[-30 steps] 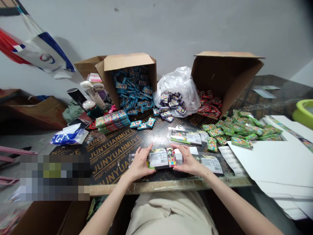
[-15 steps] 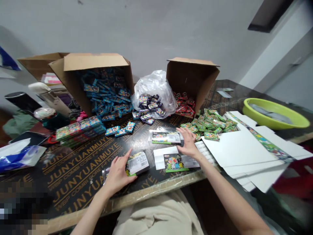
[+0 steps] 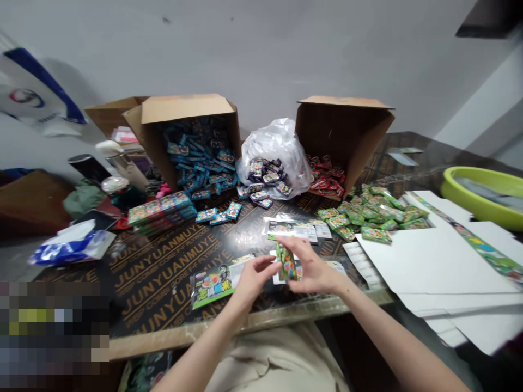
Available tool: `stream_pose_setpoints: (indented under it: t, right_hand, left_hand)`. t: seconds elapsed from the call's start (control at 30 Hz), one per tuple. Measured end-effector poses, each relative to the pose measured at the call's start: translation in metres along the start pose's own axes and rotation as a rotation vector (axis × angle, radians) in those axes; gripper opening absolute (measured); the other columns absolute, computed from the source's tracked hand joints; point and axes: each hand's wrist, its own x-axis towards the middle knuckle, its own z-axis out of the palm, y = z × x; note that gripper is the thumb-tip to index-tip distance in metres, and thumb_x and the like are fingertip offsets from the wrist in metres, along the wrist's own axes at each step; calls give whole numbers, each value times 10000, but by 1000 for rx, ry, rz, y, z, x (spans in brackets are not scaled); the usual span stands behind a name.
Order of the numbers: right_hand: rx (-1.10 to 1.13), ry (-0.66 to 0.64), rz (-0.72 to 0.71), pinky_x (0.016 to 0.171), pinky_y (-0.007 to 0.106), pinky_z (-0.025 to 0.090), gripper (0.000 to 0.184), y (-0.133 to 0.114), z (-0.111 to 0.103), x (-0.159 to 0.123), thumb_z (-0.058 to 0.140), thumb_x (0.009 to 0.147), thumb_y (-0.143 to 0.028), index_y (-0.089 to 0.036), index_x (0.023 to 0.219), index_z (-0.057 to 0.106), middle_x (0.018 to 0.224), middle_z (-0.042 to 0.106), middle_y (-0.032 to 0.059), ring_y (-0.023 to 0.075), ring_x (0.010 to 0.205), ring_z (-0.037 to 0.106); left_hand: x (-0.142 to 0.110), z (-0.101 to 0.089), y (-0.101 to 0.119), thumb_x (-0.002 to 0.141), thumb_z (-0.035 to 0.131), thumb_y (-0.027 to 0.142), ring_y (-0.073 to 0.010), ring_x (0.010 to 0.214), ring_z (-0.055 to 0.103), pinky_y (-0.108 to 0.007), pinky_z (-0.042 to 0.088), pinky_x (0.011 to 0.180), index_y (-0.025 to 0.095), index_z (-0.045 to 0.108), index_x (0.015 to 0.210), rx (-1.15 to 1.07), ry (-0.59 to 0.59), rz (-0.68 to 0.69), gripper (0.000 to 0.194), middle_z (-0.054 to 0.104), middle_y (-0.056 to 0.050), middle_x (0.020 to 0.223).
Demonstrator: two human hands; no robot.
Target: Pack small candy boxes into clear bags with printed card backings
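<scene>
Over the table's front part, my right hand (image 3: 316,268) grips a small stack of green candy packets (image 3: 286,262) between thumb and fingers. The fingers and thumb of my left hand (image 3: 258,276) are drawn together at the left side of the same packets. Beneath and left of my left hand lies a flat printed packet (image 3: 210,286) with a green lower edge. Behind my hands is a similar printed packet (image 3: 292,230) with a clear margin. White card and another printed packet are partly covered by my right hand.
Loose green packets (image 3: 368,212) are piled right of centre, beside white card sheets (image 3: 402,261). Cardboard boxes hold blue packets (image 3: 200,158) and red packets (image 3: 327,177); a plastic bag (image 3: 281,144) with purple ones stands between. A stacked block of packets (image 3: 161,212) sits left; a yellow-green basin (image 3: 469,201), right.
Both hands have come together, with green packets now in the right one. My left hand has moved off the printed packet it was touching. The view has turned left.
</scene>
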Motion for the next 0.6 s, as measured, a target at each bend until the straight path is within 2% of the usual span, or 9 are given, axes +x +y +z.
stream_pose_setpoints:
  t: [0.07, 0.17, 0.23, 0.27, 0.33, 0.4, 0.47, 0.53, 0.6]
  right_hand:
    - [196, 48, -13, 993, 417, 270, 851, -16, 19, 5, 643, 581, -205, -273, 1349, 282, 1293, 423, 75, 268, 1179, 390]
    - [659, 191, 45, 951, 406, 347, 981, -20, 41, 7, 702, 606, -338, -308, 1384, 106, 1269, 430, 88, 247, 1141, 445]
    - [866, 214, 59, 939, 411, 366, 1075, -16, 49, 7, 725, 587, -421, -322, 1382, 8, 1260, 438, 93, 243, 1124, 468]
    - [884, 208, 60, 954, 417, 353, 1084, -13, 52, 6, 731, 582, -429, -324, 1381, 7, 1270, 431, 94, 244, 1141, 456]
    - [765, 201, 78, 1004, 427, 293, 1065, -10, 54, 2, 742, 581, -388, -312, 1383, 45, 1320, 385, 94, 250, 1213, 383]
    - [546, 195, 90, 1037, 434, 236, 1030, -9, 52, -3, 738, 583, -334, -287, 1385, 94, 1354, 345, 93, 257, 1262, 308]
    - [325, 165, 71, 1035, 435, 227, 970, -9, 48, -6, 719, 585, -297, -266, 1376, 160, 1337, 366, 91, 265, 1257, 303]
    - [135, 139, 24, 1012, 436, 242, 884, -7, 44, -7, 691, 583, -281, -258, 1346, 245, 1283, 419, 86, 274, 1212, 352]
    - [-24, 158, -1, 988, 442, 239, 810, -2, 42, -5, 672, 576, -283, -256, 1303, 318, 1242, 453, 82, 285, 1169, 390]
  left_hand:
    - [-1, 7, 2, 653, 689, 415, -147, 651, 605, -239, 452, 643, 121, 656, 821, -252, -60, -103, 340, 677, -54, 739]
    - [-6, 0, 1, 697, 647, 443, -143, 640, 617, -251, 477, 636, 114, 638, 830, -562, -162, -249, 355, 673, -73, 736]
    - [-8, -8, -2, 680, 686, 350, -133, 637, 622, -245, 487, 627, 115, 630, 850, -628, -185, -305, 296, 672, -69, 745]
    - [-9, -12, -3, 657, 710, 287, -122, 625, 618, -233, 486, 618, 117, 627, 851, -620, -167, -304, 272, 670, -59, 743]
    - [-9, -16, -6, 609, 739, 211, -105, 604, 609, -213, 478, 601, 117, 622, 813, -551, -96, -258, 254, 661, -39, 724]
    - [-8, -19, -8, 565, 763, 222, -103, 577, 597, -209, 463, 575, 116, 602, 722, -444, -24, -202, 249, 643, -24, 676]
    - [-6, -22, -10, 537, 776, 274, -108, 547, 584, -213, 442, 544, 123, 578, 674, -302, 14, -169, 284, 627, -14, 636]
    - [-5, -29, -12, 566, 747, 365, -138, 579, 595, -245, 447, 568, 130, 600, 744, -103, 23, -114, 330, 634, -31, 654]
    - [-3, -44, -14, 591, 708, 446, -208, 759, 619, -322, 460, 706, 142, 618, 929, 223, 59, 25, 464, 662, -84, 812]
